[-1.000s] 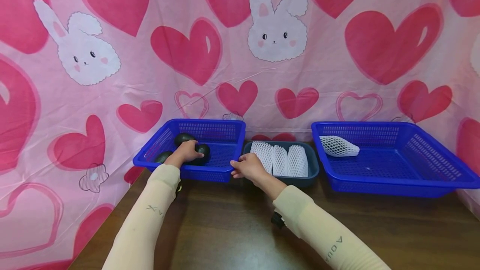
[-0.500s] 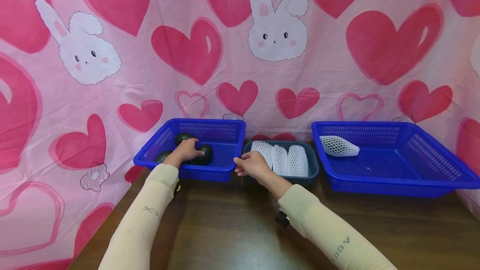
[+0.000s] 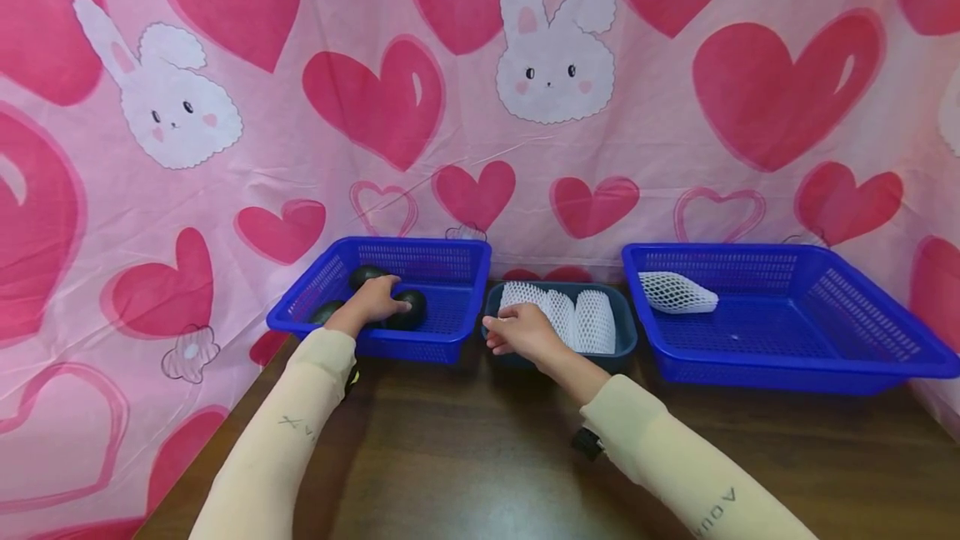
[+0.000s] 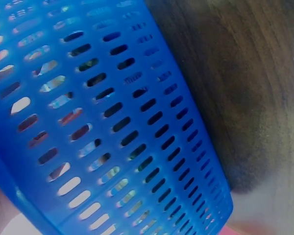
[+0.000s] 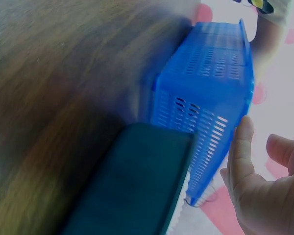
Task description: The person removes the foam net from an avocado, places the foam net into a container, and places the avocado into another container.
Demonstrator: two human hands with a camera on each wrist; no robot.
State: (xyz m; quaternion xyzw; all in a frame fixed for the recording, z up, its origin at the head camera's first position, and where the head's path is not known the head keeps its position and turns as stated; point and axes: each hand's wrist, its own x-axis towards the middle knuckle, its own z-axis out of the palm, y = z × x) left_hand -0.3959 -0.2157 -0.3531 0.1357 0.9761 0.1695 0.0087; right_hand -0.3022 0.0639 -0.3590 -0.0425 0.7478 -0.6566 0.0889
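Note:
In the head view, my left hand [image 3: 372, 303] reaches into the left blue basket [image 3: 457, 348]. Its thumb and fingers are around a dark green, smooth oval fruit [image 3: 412, 312]; the palm covers part of it. Two similar fruits, one at the back [image 3: 365, 275] and one at the front left [image 3: 326, 312], lie beside that hand. My right hand [image 3: 528, 334] hovers over the left end of a dark tray [image 3: 626, 332] with white foam net sleeves [image 3: 595, 323] in it. Nothing is in its fingers; in the right wrist view the thumb [image 5: 280, 149] stands apart from the fingers.
On the right stands a second blue basket [image 3: 795, 369], where a white foam net piece [image 3: 677, 292] lies at the left side. All containers stand on a brown wooden table [image 3: 450, 457], against a pink cloth [image 3: 465, 140] with hearts and rabbits.
My right hand has moved right, from the left basket's corner to over the tray. The left hand and the fruit at it shifted slightly right, then stayed.

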